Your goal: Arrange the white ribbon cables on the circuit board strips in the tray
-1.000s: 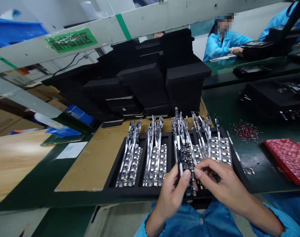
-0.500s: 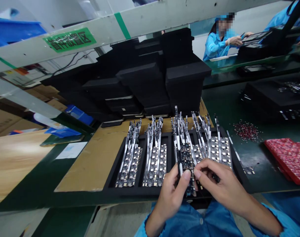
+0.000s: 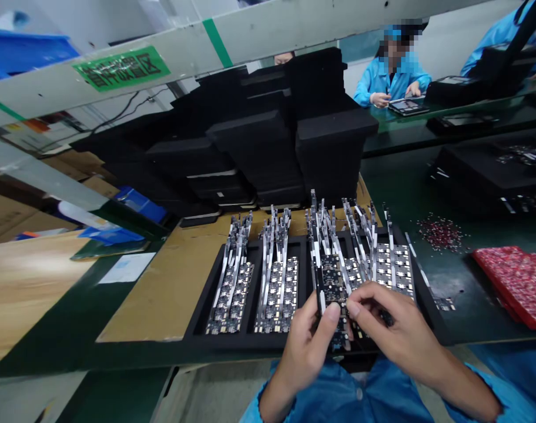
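My left hand (image 3: 310,346) grips a black circuit board (image 3: 333,279) with gold pads, its thumb flat on the front face. Long silver-and-black flex strips rise from around the board's upper end. At the board's right edge, my right hand (image 3: 395,332) is closed in a pinch, thumb against forefinger; whatever lies between those fingertips is too small to make out. Below the hands stands a black foam tray (image 3: 302,255) with several compartments. Rows of similar boards fill them, such as the left group (image 3: 237,299) and the group beside it (image 3: 277,299), their strips leaning over the back rim.
Tall stacks of black foam trays (image 3: 259,147) stand behind on a cardboard sheet (image 3: 153,294). To the right are a pile of small red pieces (image 3: 442,232), a red bag (image 3: 515,285) and another black foam stack (image 3: 475,176). Across the bench a co-worker (image 3: 395,76) sits.
My hands and the board have barely moved. Across the bench, the co-worker's hands have come down from the black stack on the right to a flat dark item on the surface.
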{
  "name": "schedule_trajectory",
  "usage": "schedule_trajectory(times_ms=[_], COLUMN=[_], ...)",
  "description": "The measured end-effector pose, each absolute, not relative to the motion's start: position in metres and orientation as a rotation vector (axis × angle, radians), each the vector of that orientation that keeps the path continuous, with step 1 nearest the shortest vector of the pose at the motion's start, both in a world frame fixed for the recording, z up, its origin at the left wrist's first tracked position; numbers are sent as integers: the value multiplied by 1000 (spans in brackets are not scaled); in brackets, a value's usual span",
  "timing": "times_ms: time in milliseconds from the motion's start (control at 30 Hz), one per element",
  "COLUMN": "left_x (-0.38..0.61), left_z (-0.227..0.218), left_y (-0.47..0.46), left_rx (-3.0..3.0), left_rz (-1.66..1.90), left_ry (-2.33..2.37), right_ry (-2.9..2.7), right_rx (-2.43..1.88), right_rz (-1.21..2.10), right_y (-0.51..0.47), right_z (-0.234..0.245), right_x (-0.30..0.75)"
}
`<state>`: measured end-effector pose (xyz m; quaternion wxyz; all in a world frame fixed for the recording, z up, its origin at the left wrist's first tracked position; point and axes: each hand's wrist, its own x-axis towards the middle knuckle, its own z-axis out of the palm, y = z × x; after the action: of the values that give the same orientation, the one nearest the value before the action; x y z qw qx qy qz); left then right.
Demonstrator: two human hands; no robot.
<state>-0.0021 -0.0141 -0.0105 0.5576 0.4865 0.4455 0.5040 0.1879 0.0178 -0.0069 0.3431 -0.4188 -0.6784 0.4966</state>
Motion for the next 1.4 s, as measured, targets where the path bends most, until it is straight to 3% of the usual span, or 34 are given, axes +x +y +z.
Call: schedule_trajectory(times_ms=[400, 633, 767, 1400], left_x=[-3, -4, -4, -2], left_z=[-13, -10, -8, -7], left_y=[-14, -14, -14, -13], left_rx=[1158, 1193, 1197, 1207], left_rz=[1197, 1144, 1128, 1153], left_ry=[1062, 1069, 1055, 1080], right_ry=[-1730, -1488, -1430, -1779], right_rx=[-1073, -985, -956, -1060], right_rz=[1367, 1780, 1857, 1322], right_y=[16, 26, 30, 17], right_z=[-7, 4, 7, -9], right_x=[188, 188, 187, 186])
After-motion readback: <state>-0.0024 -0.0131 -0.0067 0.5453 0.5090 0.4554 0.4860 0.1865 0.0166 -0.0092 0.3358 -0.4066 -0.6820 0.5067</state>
